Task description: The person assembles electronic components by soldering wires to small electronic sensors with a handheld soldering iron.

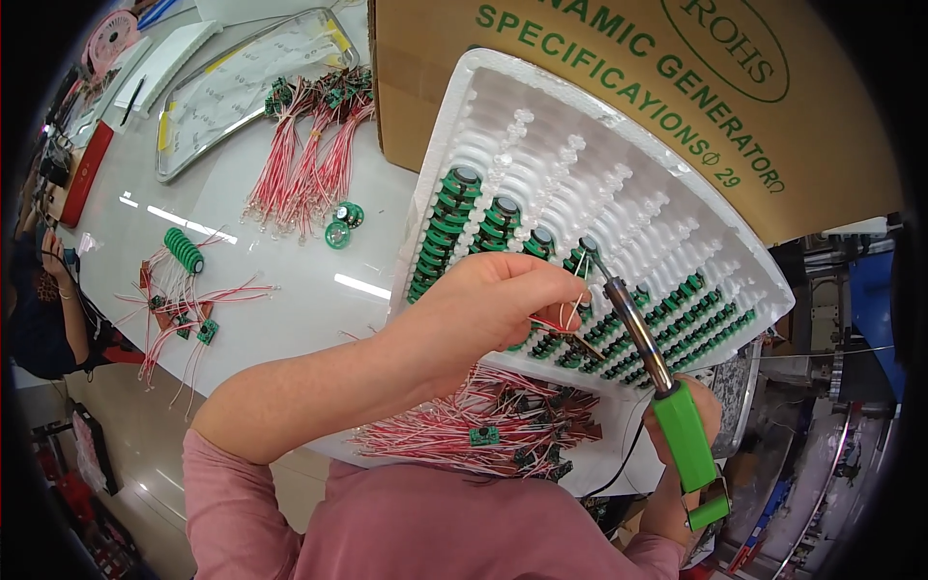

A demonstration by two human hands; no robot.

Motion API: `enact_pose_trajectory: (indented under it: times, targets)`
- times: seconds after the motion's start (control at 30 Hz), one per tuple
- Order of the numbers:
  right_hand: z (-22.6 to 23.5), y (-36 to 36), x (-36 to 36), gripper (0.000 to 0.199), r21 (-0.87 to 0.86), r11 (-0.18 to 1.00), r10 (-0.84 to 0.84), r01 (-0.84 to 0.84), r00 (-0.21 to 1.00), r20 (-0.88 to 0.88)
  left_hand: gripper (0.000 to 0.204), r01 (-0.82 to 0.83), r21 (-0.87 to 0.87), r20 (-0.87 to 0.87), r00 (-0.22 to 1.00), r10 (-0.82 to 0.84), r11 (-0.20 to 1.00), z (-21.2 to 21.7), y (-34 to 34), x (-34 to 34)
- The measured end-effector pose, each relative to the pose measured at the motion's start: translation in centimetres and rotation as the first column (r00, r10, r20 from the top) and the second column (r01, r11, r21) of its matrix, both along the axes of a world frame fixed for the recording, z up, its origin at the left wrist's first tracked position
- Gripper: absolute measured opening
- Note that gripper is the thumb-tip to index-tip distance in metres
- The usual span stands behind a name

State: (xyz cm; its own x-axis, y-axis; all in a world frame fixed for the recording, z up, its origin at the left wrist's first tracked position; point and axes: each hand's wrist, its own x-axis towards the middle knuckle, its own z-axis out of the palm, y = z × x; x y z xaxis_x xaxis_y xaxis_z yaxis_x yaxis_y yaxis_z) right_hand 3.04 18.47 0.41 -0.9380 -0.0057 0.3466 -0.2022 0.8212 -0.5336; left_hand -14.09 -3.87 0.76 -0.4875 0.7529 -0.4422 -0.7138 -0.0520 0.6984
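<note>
My left hand (503,300) reaches over a white foam tray (440,126), thumb and fingers pinched on thin red and white wires (574,314). The wire ends point up toward a small round green-rimmed speaker (586,253) in the tray. My right hand (710,411) is closed round the green handle of a soldering iron (640,329). Its tip comes down at that same speaker, close to the wire ends; whether they touch is too small to tell. Stacked speakers (447,232) fill the lower parts of the tray's grooves. The fingers partly hide the middle rows.
A large cardboard box (416,106) stands behind the tray. Wired circuit boards lie in a heap (435,425) before me and in bundles (314,164) at the far left. Loose speakers (338,232) and a green coil-like stack (182,249) lie left. Another person's arm (72,319) shows far left.
</note>
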Motion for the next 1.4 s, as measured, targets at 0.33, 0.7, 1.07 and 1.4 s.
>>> enact_pose_trajectory:
  times: [0.33, 0.7, 1.07, 1.4]
  targets:
    - [-0.4, 0.5, 0.4, 0.030, 0.077, 0.997, 0.033, -0.029, 0.998, -0.057, 0.018, -0.016, -0.001, 0.001, 1.000, 0.016, 1.000, 0.0, 0.1, 0.2]
    - [-0.8, 0.4, 0.4, 0.016, 0.078, 0.997, -0.021, 0.029, 0.995, -0.097, 0.017, -0.021, 0.007, -0.013, 1.000, 0.021, 1.000, -0.1, 0.0, 0.2]
    - [-1.3, 0.8, 1.1, 0.012, -0.078, 0.995, -0.061, 0.062, 0.998, 0.006, 0.017, -0.014, 0.029, -0.008, 1.000, 0.014, 0.999, -0.2, -0.1, 0.2]
    - [-1.0, 0.8, 0.9, 0.017, 0.050, 0.998, 0.027, -0.025, 0.998, -0.053, 0.018, -0.014, 0.016, -0.022, 1.000, 0.014, 1.000, 0.0, -0.2, 0.2]
